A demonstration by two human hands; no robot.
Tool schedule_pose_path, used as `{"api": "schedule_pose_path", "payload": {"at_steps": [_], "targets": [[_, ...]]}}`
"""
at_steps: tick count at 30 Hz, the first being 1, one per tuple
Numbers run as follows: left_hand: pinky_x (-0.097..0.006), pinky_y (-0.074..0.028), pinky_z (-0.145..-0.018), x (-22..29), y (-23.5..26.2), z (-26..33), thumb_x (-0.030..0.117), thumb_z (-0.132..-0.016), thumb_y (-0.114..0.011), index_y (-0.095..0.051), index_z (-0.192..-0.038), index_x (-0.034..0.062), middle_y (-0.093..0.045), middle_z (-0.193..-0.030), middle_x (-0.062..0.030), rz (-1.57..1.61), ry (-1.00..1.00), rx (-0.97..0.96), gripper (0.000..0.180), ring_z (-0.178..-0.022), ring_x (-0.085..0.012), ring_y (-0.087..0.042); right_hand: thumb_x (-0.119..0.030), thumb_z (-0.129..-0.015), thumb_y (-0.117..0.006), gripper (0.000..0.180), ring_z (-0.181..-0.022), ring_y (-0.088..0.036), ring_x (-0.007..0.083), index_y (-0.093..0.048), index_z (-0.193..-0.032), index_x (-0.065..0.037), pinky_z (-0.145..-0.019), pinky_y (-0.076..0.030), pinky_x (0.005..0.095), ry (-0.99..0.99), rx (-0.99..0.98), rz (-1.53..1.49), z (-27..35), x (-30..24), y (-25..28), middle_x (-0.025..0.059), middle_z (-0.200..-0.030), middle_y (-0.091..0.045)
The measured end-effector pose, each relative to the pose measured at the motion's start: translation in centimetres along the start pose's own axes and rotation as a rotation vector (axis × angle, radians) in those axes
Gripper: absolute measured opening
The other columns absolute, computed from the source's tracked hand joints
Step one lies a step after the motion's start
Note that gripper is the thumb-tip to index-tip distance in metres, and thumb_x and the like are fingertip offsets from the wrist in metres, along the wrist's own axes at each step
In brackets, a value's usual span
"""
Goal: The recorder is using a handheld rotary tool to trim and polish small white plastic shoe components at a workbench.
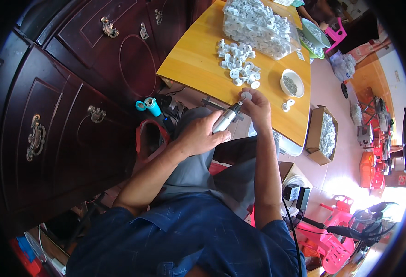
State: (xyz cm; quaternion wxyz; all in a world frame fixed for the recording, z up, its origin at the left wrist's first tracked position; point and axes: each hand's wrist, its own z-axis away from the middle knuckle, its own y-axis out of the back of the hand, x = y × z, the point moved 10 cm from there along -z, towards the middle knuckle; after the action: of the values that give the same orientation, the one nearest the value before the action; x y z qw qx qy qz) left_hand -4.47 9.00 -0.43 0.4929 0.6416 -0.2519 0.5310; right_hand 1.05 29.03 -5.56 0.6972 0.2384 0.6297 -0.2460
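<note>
My left hand [202, 133] is wrapped round a silver and black electric screwdriver [227, 118], its tip pointing up and to the right. Pinched in my right hand [258, 111] is a small round white plastic part [245, 95], just over the near edge of the yellow table [191, 60]. The screwdriver's tip meets or nearly meets this part; the exact contact is too small to make out. Beyond my hands lies a loose pile of similar white parts [238, 60]. A white bowl of small metal screws [291, 83] stands to the right, with a few white parts [287, 105] beside it.
A large clear bag of white parts [260, 27] fills the table's far end. Dark wooden drawers [69, 106] stand close on my left. A cardboard box of white pieces [322, 135] sits on the floor at right. Pink plastic chairs [334, 240] are at lower right. Another person [320, 14] is partly visible beyond the table.
</note>
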Motion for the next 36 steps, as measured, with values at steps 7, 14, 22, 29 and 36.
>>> {"api": "schedule_pose_path", "payload": {"at_steps": [7, 14, 22, 29, 36], "targets": [[-0.038, -0.052, -0.090, -0.23, 0.04, 0.05, 0.026, -0.088, -0.073, -0.050, -0.135, -0.0041, -0.068, -0.111, -0.0225, 0.055, 0.015, -0.022, 0.061, -0.103, -0.0289, -0.068, -0.012, -0.096, -0.066, 0.028, -0.094, -0.066, 0.0114, -0.063, -0.122, -0.003, -0.081, -0.057, 0.0270, -0.007, -0.012, -0.034, 0.19, -0.07, -0.32, 0.0058, -0.110, -0.070], [-0.038, -0.052, -0.089, -0.65, -0.15, -0.08, 0.026, -0.089, -0.072, -0.050, -0.135, -0.0039, -0.069, -0.108, -0.0201, 0.042, 0.001, -0.013, 0.060, -0.100, -0.0264, -0.067, -0.011, -0.097, -0.066, 0.026, -0.093, -0.065, 0.0110, -0.062, -0.121, -0.003, -0.084, -0.057, 0.0273, 0.016, -0.026, -0.017, 0.06, -0.08, -0.22, 0.0046, -0.110, -0.069], [-0.025, -0.046, -0.049, -0.46, -0.29, -0.06, 0.026, -0.091, -0.072, -0.050, -0.137, 0.0002, -0.064, -0.082, -0.0020, 0.196, 0.019, -0.029, 0.058, -0.053, -0.0053, -0.053, -0.008, -0.096, -0.064, 0.024, -0.095, -0.065, 0.0107, -0.063, -0.120, -0.004, -0.085, -0.056, 0.0263, 0.018, -0.059, -0.046, 0.12, -0.23, -0.38, 0.0039, -0.110, -0.069], [-0.025, -0.046, -0.050, -0.20, -0.04, -0.08, 0.025, -0.091, -0.071, -0.050, -0.137, 0.0002, -0.065, -0.084, -0.0024, 0.182, 0.009, -0.027, 0.057, -0.053, -0.0061, -0.054, -0.004, -0.095, -0.062, 0.023, -0.092, -0.063, 0.0084, -0.064, -0.118, -0.005, -0.084, -0.054, 0.0241, 0.016, -0.044, -0.042, 0.24, -0.37, -0.31, 0.0011, -0.108, -0.068], [-0.025, -0.046, -0.049, -0.40, -0.09, -0.06, 0.024, -0.091, -0.071, -0.049, -0.137, 0.0005, -0.065, -0.086, -0.0028, 0.196, 0.028, -0.033, 0.056, -0.053, -0.0062, -0.054, 0.001, -0.093, -0.063, 0.025, -0.089, -0.065, 0.0092, -0.065, -0.118, -0.001, -0.080, -0.053, 0.0233, 0.008, -0.002, -0.058, 0.24, -0.42, -0.16, 0.0038, -0.107, -0.070]]}}
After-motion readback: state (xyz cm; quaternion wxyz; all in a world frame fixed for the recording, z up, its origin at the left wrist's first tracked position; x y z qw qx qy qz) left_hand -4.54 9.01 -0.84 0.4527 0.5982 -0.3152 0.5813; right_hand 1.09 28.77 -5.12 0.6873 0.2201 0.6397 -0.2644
